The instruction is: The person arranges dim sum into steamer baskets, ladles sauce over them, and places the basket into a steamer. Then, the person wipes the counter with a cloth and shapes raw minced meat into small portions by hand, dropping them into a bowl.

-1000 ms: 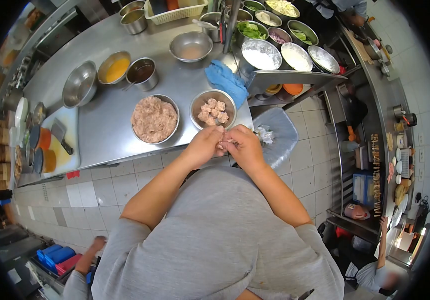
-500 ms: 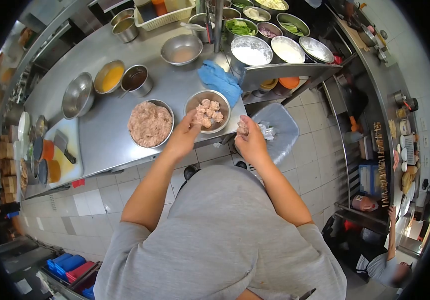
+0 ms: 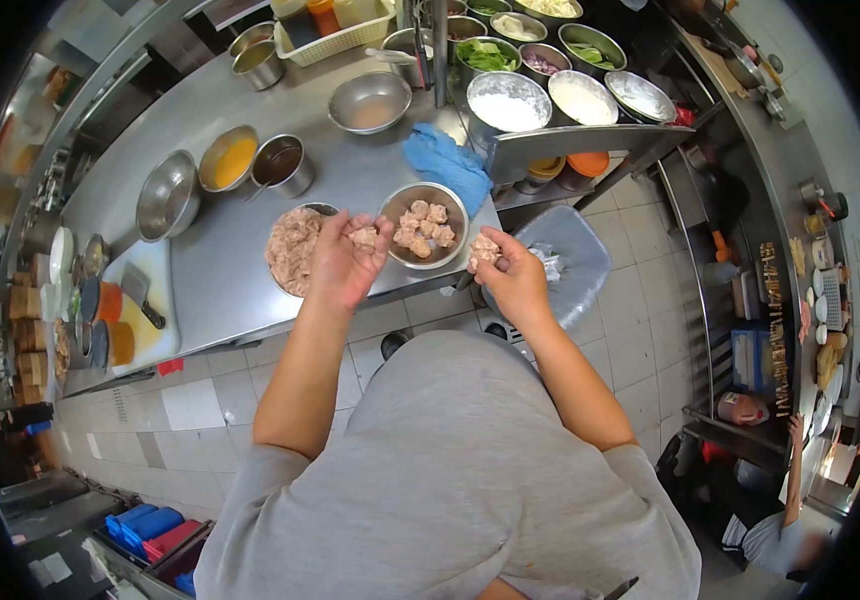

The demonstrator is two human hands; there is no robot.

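My left hand (image 3: 345, 262) is over the right side of a metal bowl of raw minced meat (image 3: 291, 245), palm partly turned up. Its curled fingers hold a small lump of minced meat (image 3: 363, 237). Just right of it stands a steel bowl (image 3: 458, 208) with several rough meatballs (image 3: 423, 228) inside. Beyond the counter's right corner, my right hand (image 3: 518, 287) grips another lump of minced meat (image 3: 484, 249) between thumb and fingers. My left hand hides part of the mince bowl.
A blue cloth (image 3: 448, 168) lies behind the meatball bowl. Farther back are a bowl of yellow liquid (image 3: 229, 158), a pot of dark sauce (image 3: 282, 166) and bowls of white powder (image 3: 508, 100). A lined bin (image 3: 580, 255) stands right. A cleaver (image 3: 140, 292) rests on the cutting board (image 3: 155, 335). Another person (image 3: 765, 540) is at far right.
My left hand has moved left from the meatball bowl to above the mince and turned its palm up, a lump showing in its fingers. My right hand still holds its lump.
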